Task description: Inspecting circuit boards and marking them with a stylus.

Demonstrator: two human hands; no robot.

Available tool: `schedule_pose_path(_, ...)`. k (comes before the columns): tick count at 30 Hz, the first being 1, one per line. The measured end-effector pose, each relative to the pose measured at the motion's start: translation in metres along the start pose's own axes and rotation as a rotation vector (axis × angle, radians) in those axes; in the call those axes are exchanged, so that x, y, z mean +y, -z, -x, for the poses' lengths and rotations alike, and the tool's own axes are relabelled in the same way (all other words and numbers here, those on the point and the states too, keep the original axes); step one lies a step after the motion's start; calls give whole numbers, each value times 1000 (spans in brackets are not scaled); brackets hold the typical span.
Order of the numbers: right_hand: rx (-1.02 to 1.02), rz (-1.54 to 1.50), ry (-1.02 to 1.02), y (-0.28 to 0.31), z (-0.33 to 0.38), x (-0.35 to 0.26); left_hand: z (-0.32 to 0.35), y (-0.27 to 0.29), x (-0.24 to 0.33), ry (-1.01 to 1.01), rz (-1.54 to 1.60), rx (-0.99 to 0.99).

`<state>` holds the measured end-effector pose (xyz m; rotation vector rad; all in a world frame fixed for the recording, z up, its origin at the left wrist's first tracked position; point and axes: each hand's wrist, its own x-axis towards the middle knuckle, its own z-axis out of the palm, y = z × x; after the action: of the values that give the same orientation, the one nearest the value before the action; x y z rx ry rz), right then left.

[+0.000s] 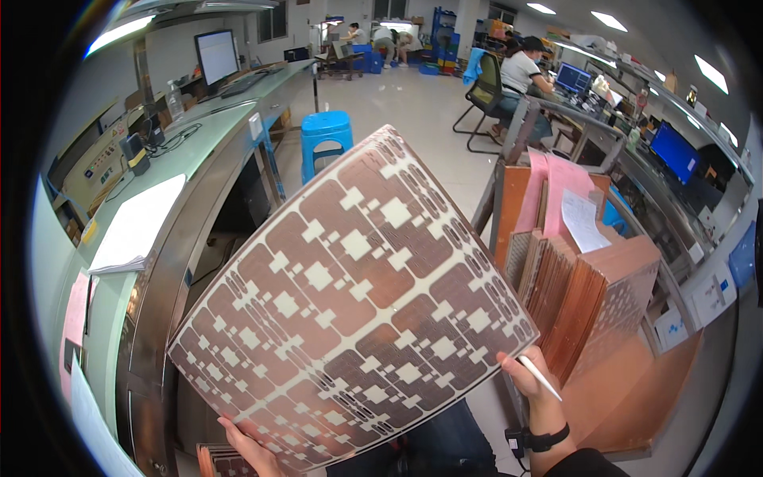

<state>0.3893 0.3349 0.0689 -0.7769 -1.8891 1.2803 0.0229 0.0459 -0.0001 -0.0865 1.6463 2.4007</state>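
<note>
A large copper-coloured circuit board panel (354, 310) with pale square and slot patterns is tilted up in front of me. Several edges show at its top corner, so it looks like a thin stack of panels. My left hand (253, 451) grips the lower left edge, thumb on the front face and the other fingers mostly hidden behind. At the lower right corner my right hand (531, 385) is closed on the panel. A white pen-like stick (540, 378) is also held in that hand, slanting down. A black band (548, 439) circles the right wrist.
Right of me, a rack (675, 298) holds upright brown panels (556, 294) with pink sheets (548, 191). A green-topped bench (214, 119) runs along the left with a monitor (216, 57) and white paper (139, 222). Ahead stand a blue stool (326, 139) and a seated person (523, 75).
</note>
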Motion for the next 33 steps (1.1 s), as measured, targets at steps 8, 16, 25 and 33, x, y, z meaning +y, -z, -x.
schedule_pose_path(8, 22, -114, -114, -3, 9, -24, 0, 4, 9, 68, -46, -7)
schedule_pose_path(16, 180, -357, -79, -13, 17, -29, 11, 8, 30, 251, 190, -188)
schedule_pose_path(25, 131, -200, -93, -13, 19, -42, 13, 3, 38, 264, 156, -193)
schedule_pose_path(33, 110, -401, -208, -28, 20, -30, -11, 14, 23, 293, -40, -155)
